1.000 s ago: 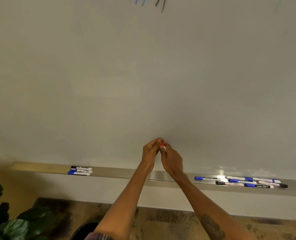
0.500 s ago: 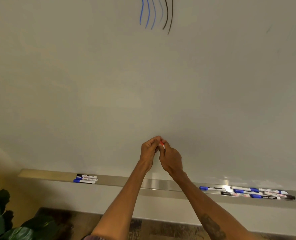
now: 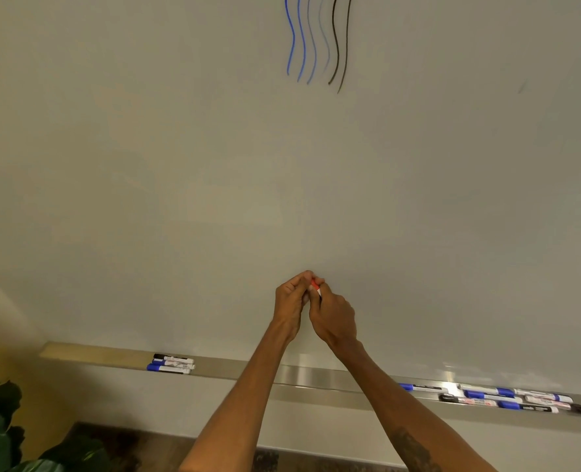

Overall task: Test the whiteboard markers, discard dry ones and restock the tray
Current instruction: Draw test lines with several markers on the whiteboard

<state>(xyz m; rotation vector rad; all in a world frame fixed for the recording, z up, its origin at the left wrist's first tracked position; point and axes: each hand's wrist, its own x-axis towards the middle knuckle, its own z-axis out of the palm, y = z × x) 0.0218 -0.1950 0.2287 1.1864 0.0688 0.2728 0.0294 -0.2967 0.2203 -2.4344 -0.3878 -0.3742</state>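
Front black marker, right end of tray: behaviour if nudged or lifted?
Likely rolls: the black marker is a round barrel lying lengthwise near the front of the tray. Probably stiff and light, being a slim plastic tube. The blue-capped markers packed behind it would likely stop a roll toward the whiteboard.

left grip [image 3: 290, 301], right grip [image 3: 333, 315], both pinching red marker [image 3: 315, 286]

Head view — close, forward-down, facing whiteboard [image 3: 214, 182]

Dim warm light, bright glare on the metal tray [image 3: 450, 386], soft blur, wide-angle bending at edges.
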